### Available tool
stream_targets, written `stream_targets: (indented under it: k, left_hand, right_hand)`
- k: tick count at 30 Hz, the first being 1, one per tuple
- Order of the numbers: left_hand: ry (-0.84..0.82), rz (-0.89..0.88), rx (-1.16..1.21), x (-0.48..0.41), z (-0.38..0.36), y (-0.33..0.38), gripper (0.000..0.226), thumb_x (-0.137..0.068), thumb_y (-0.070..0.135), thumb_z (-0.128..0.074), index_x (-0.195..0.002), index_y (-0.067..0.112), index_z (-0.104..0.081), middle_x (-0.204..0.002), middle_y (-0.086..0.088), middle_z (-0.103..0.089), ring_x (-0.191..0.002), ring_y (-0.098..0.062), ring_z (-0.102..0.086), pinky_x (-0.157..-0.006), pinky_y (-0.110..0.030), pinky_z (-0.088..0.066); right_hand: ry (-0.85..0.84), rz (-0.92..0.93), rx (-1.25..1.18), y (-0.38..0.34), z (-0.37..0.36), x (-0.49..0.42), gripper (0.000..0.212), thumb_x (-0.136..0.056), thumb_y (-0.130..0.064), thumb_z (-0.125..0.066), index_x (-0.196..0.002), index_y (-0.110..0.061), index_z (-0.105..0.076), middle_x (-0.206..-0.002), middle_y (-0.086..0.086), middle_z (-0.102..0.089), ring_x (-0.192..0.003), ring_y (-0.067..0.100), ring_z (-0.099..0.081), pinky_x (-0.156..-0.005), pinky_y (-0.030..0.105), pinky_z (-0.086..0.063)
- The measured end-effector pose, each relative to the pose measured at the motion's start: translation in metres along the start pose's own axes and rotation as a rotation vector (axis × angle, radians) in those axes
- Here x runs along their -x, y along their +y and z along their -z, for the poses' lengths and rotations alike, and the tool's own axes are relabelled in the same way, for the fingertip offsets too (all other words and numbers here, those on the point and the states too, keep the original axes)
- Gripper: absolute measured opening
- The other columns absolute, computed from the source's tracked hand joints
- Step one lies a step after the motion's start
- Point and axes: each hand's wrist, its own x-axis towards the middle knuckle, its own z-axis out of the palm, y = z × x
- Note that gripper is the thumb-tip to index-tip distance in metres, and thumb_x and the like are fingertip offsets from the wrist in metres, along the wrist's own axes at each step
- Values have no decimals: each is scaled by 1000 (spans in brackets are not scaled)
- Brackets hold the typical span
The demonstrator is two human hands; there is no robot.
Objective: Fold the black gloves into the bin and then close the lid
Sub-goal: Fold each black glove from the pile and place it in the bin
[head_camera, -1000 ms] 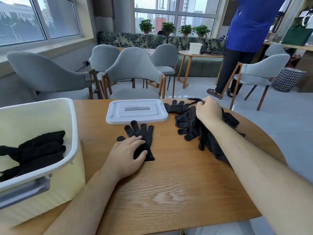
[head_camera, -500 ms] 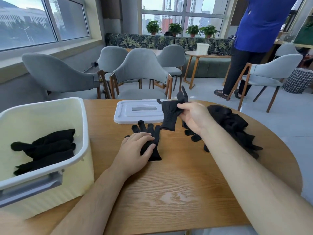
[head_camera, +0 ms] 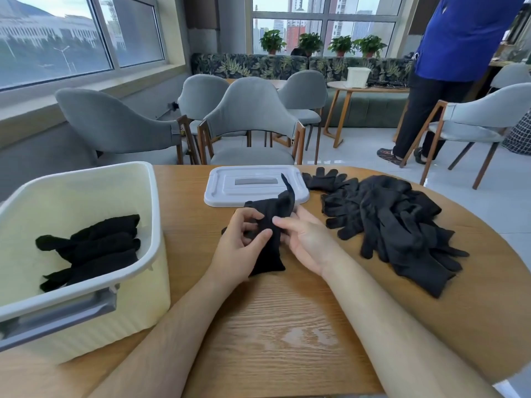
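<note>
A pair of black gloves [head_camera: 268,245] lies stacked on the wooden table [head_camera: 287,326] in front of me. My left hand [head_camera: 240,251] pinches the left side of the pair with thumb and fingers. My right hand [head_camera: 304,239] holds the right side, fingers curled onto the fabric. A pale yellow bin [head_camera: 86,305] stands at the left with several folded black gloves [head_camera: 92,248] inside. Its white lid [head_camera: 255,185] lies flat on the table behind my hands. A heap of loose black gloves [head_camera: 393,222] is spread at the right.
Grey chairs [head_camera: 250,122] stand along the far edge of the table. A person in a blue top [head_camera: 459,38] stands at the back right beside another chair [head_camera: 482,119]. A small round table with a white pot [head_camera: 357,77] is behind.
My right hand brought the glove it lifted from the heap down onto the glove under my left hand. Both hands now hold the stacked pair together.
</note>
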Motion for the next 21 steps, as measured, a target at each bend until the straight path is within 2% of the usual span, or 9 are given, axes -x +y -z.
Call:
stream_targets:
  k: [2,5,7,8,10,13,16,19,21]
  left_hand:
    - [25,-24,70,-1,1,1,24,-93,16,-68,-108,32,-58,-116,8,-60,-110,-8,-61,-88,-27,-52]
    - [134,56,228,-1,6,8,28,-95,9,-65,-113,27,-55,-121,0,-54,-89,-3,-65,-75,-24,-55]
    - [190,154,269,-2,11,8,32,-93,11,-67,-114,32,-53,-120,-2,-57,-82,-4,-66,-75,-31,-59]
    - [198,189,238,-3,13,7,33,-91,12,-69,-113,32,-53,-118,-2,-59,-82,-4,-67,-78,-35,-61]
    - [184,229,48,-2,17,2,33,-88,14,-72,-111,30,-54,-110,2,-62,-74,-2,-66,-76,-33,-60]
    - [151,220,-141,-2,18,-3,22,-88,20,-70,-103,27,-55,-101,1,-61,-74,-13,-67,-70,-35,-60]
    - [181,222,-145,-3,17,-2,2,-99,22,-52,-101,23,-52,-90,-3,-63,-70,-13,-67,-69,-39,-61]
    - [185,245,-128,-2,15,-2,8,-103,21,-43,-100,20,-50,-86,-5,-68,-72,-16,-70,-71,-42,-61]
    - [170,252,-159,-2,15,-4,7,-102,19,-44,-99,20,-50,-77,-1,-71,-72,-16,-69,-74,-44,-60]
  right_hand:
    - [-18,7,25,2,-2,-1,49,-98,9,-51,-142,-14,-52,-134,7,-68,-126,25,-63,-108,47,-48]
    - [-25,-4,-27,2,-5,-7,51,-98,13,-49,-143,-12,-50,-134,10,-67,-125,28,-64,-107,48,-50]
    - [-1,-9,79,5,-5,-10,51,-97,11,-54,-143,-11,-49,-130,12,-69,-121,27,-66,-104,46,-53]
    - [30,-10,217,6,-5,-10,54,-96,8,-60,-144,-12,-47,-126,11,-71,-117,25,-69,-100,44,-56]
    - [84,-9,500,11,-3,-9,70,-91,0,-72,-150,-18,-38,-120,9,-72,-108,20,-72,-94,41,-60]
    - [73,-16,610,11,0,-5,91,-90,-3,-75,-158,-28,-21,-116,3,-70,-100,12,-73,-84,27,-61]
    - [81,-9,616,7,0,-3,89,-94,0,-69,-160,-30,-17,-112,-1,-69,-97,10,-73,-75,23,-60]
    - [103,-28,607,6,3,-3,78,-96,1,-63,-157,-29,-25,-113,3,-72,-98,18,-73,-75,31,-61]
    - [99,-44,637,5,4,-2,76,-95,1,-62,-157,-27,-27,-111,4,-72,-92,16,-72,-70,27,-58]
